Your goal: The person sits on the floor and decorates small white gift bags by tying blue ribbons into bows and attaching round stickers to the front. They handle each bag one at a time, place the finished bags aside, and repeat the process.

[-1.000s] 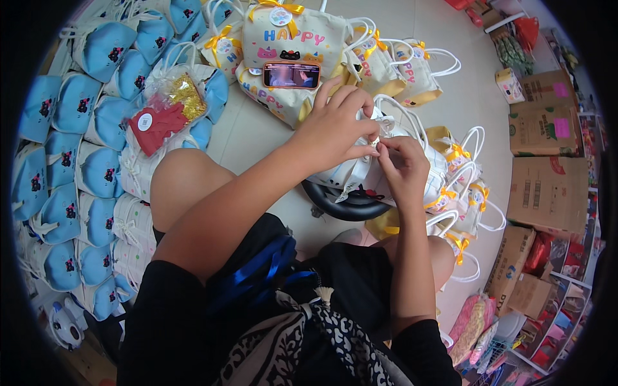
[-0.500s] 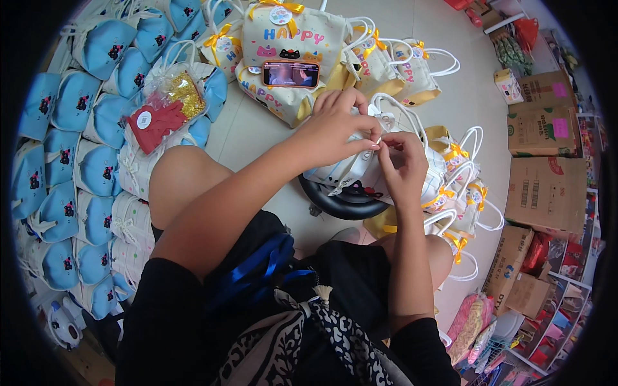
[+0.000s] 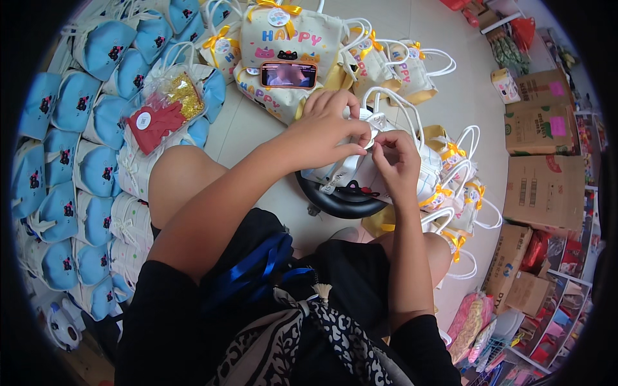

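Bag in hand: white drawstring bag (image 3: 360, 170), frame centre, over a black ring (image 3: 338, 202).
Left hand (image 3: 325, 128): fingers curled, pinching the bag's top.
Right hand (image 3: 399, 161): fingertips meet the left's, gripping the same bag.
Phone (image 3: 288, 74): propped on a cream printed bag (image 3: 290, 35), upper centre.
Blue pouches (image 3: 58, 161): rows, left.
Cardboard boxes (image 3: 544, 186): right edge.

Both forearms reach forward from lower frame, converging. Left hand (image 3: 325, 132) palm down, fingers curled, thumb and forefinger pinched. Right hand (image 3: 399, 161) just beside it, fingertips in a pinch grip, nearly touching the left's. Knees bent, bare.
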